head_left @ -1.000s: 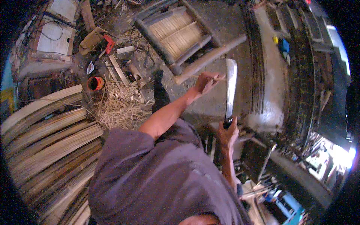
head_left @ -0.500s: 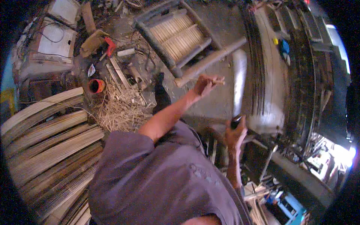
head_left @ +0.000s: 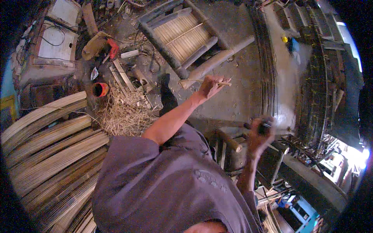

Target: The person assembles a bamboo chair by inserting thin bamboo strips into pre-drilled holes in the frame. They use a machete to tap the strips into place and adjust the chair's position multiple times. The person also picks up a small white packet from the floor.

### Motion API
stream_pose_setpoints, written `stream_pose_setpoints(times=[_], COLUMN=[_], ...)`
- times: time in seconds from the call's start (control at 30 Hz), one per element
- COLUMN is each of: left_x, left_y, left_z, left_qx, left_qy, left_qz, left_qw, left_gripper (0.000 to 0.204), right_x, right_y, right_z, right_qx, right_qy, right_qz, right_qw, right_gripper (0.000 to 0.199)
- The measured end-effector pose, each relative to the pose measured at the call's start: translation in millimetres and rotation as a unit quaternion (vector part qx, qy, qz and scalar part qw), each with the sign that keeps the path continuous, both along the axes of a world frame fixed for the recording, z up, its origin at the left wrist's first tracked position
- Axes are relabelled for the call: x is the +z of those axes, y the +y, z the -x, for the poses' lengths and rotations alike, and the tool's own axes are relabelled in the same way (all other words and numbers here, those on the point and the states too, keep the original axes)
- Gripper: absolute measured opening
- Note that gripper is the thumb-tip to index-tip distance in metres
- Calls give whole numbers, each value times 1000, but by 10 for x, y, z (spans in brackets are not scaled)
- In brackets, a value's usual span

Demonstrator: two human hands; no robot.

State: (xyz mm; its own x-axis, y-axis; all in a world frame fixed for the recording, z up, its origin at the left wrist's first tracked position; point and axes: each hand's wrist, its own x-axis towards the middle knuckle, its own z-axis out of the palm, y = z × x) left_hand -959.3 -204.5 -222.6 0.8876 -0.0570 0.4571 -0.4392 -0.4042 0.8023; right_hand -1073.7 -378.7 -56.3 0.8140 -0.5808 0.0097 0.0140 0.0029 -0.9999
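Note:
My left hand [head_left: 210,87] is closed around a thin wooden stick [head_left: 224,84]; a narrow length of it shows on the hand's left side. To the right and nearer my body, my right hand [head_left: 259,136] grips the dark handle of a broad-bladed knife [head_left: 266,125]. Its long blade is smeared by motion into a pale streak toward the upper right. The knife and the stick are apart. Just beyond my left hand lies a thick pole [head_left: 221,62], alongside a dark frame filled with bamboo slats [head_left: 182,37].
Long bundles of split strips [head_left: 50,143] fill the left side. Beside them are a heap of shavings [head_left: 126,106], an orange-red container [head_left: 101,89] and a red power tool [head_left: 112,48]. Thick cut poles [head_left: 229,140] stand close by my right arm. Long dark strips [head_left: 266,66] lie on the right.
My right hand has moved right and slightly down, with the knife blade swinging to the right. My left hand stays nearly in place with the stick.

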Motion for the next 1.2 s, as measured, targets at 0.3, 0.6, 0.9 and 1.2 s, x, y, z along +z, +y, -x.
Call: stream_pose_setpoints(times=[0.3,0.6,0.9,1.2], left_x=[-32,-95,-294,-118], left_y=[-17,90,49,204], left_z=[-23,3,37,217], left_qx=[-11,-22,9,-18], left_qy=[-75,-27,20,6], left_qz=[-8,1,1,26], left_qw=[997,999,1000,999], left_gripper=[9,18,35,21], right_x=[-376,116,-126,161], right_y=[215,275,421,270], right_z=[293,31,171,161], right_qx=[184,24,102,130], right_qy=[275,-69,70,191], right_qz=[509,227,277,179], right_qw=[795,971,953,956], right_gripper=[23,18,20,19])
